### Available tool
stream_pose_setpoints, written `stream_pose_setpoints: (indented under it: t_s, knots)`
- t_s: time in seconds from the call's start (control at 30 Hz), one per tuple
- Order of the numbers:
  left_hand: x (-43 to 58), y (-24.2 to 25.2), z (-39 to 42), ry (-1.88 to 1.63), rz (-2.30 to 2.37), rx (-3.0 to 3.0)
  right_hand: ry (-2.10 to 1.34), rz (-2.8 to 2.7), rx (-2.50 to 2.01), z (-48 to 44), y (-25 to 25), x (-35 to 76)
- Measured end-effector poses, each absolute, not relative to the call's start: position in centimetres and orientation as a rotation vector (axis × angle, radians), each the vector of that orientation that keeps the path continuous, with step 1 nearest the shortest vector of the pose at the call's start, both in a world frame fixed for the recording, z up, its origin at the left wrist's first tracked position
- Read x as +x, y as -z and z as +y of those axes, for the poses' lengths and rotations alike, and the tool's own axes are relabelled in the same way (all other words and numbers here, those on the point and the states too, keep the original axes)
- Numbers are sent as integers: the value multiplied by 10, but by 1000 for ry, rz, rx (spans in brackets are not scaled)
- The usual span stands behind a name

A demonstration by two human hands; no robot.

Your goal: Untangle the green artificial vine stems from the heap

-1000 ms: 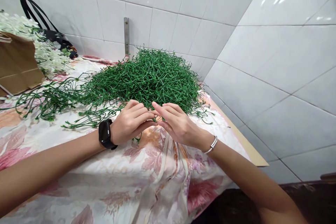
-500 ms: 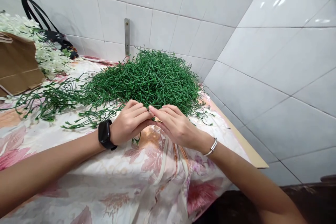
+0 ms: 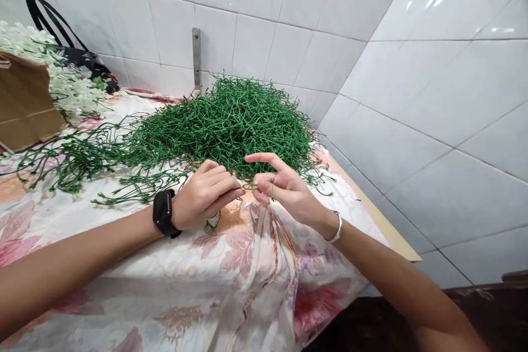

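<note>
A large tangled heap of green plastic stems [image 3: 243, 121] lies in front of my hands, with looser stems [image 3: 86, 154] trailing off to the left. My left hand [image 3: 212, 190], with a black watch on its wrist, is closed on a thin green stem [image 3: 249, 187]; a bit of it hangs below the palm. Close on the right, my right hand [image 3: 278, 181] pinches the same stem between thumb and curled fingers, its index finger stretched out. A silver bangle is on the right wrist.
White flowers [image 3: 78, 91], a brown cardboard piece [image 3: 27, 102] and a dark bag with black handles [image 3: 88, 63] are at the left. A floral cloth [image 3: 185, 280] covers the table. Tiled walls stand behind and at the right, with a metal bracket [image 3: 197, 58] at the back.
My right hand has drawn slightly away from my left, its index finger now lifted and extended. A short length of stem shows between the hands. My left hand has barely moved.
</note>
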State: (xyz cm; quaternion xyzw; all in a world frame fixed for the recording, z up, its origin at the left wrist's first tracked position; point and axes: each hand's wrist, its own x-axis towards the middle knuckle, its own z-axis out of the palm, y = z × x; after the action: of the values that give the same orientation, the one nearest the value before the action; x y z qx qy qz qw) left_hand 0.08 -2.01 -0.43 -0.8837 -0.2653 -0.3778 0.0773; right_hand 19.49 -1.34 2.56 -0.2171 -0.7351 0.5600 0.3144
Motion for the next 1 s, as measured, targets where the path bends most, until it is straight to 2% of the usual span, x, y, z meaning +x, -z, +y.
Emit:
stream_pose_setpoints:
  t_s: [0.1,0.27,0.63,1.0]
  knots:
    - [3,4,-22,1151,-931,-2700,-1703,-1714,-569,-9,-25,194]
    - [7,4,-25,1204,-987,-2717,-1828,-1524,-515,-5,-25,194]
    - [14,7,-30,1498,-931,-2761,-1760,-1488,-515,-10,-40,193]
    - [19,7,-34,1433,-937,-2715,-1743,-1405,-544,-15,-47,191]
